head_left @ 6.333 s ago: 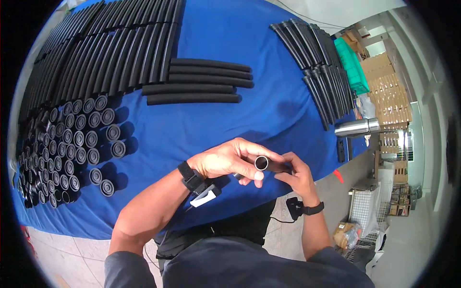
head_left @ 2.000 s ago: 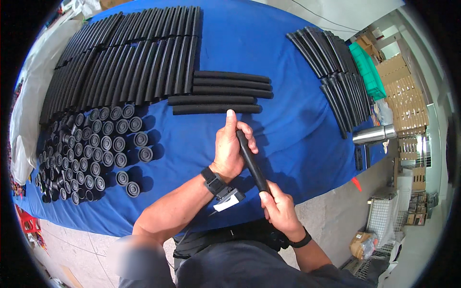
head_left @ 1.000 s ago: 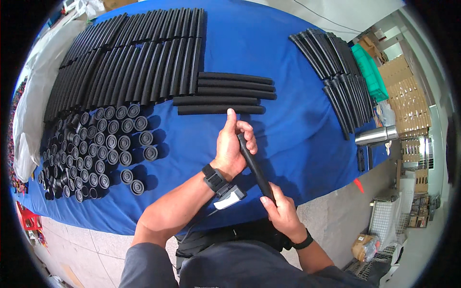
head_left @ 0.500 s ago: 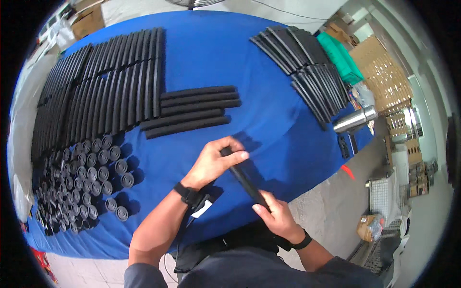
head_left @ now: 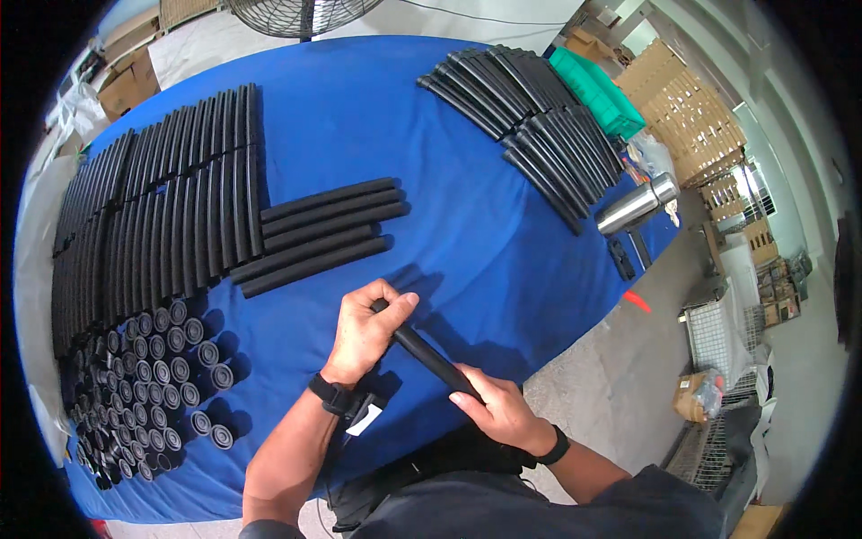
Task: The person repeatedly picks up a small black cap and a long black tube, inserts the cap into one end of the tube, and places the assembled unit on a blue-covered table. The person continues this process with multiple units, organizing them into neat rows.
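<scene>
Over the near edge of the blue-covered table I hold a black tube (head_left: pixel 431 357) slantwise. My left hand (head_left: pixel 361 334) is closed round its upper end, the thumb lying across that end. Lower down, my right hand (head_left: pixel 501 411) grips the other end between thumb and fingers. Just beyond my hands lie several loose black tubes (head_left: pixel 323 235), side by side on the cloth. Many round black caps with ringed faces (head_left: pixel 171 370) stand grouped at the left, near my left forearm.
Rows of black tubes (head_left: pixel 171 207) cover the table's left side; shinier black tubes (head_left: pixel 548 135) lie at the far right. Beside those are a green bin (head_left: pixel 597 94) and a steel flask (head_left: pixel 637 205). A fan (head_left: pixel 305 13) stands past the blue cloth (head_left: pixel 346 117).
Both hands and the tube sit a little further left in the picture, as the view has shifted. My left fingers have curled more tightly round the tube's upper end.
</scene>
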A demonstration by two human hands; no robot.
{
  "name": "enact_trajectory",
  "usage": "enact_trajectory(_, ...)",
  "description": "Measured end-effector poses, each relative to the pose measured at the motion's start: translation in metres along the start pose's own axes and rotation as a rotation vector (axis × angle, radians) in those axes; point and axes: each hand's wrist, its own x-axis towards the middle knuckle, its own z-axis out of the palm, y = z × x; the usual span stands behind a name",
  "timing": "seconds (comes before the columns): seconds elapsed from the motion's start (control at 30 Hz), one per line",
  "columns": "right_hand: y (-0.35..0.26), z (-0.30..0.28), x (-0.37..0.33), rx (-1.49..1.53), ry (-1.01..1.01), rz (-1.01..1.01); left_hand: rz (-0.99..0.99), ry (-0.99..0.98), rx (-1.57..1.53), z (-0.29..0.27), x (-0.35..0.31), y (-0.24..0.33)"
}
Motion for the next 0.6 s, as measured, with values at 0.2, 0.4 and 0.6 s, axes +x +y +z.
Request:
enact_trajectory(0.2,0.010,-0.022,-0.002,0.978,-0.448,0.449,-0.039,-0.130,-0.266,-0.008,-0.003,0.005)
enact_trajectory(0.4,0.005,-0.025,-0.005,1.044,-0.461,0.545,-0.032,-0.125,-0.120,-0.004,-0.002,0.009)
enact_trajectory(0.6,0.003,-0.014,-0.010,1.064,-0.225,0.499,-0.076,-0.122,-0.279,-0.006,0.001,0.006)
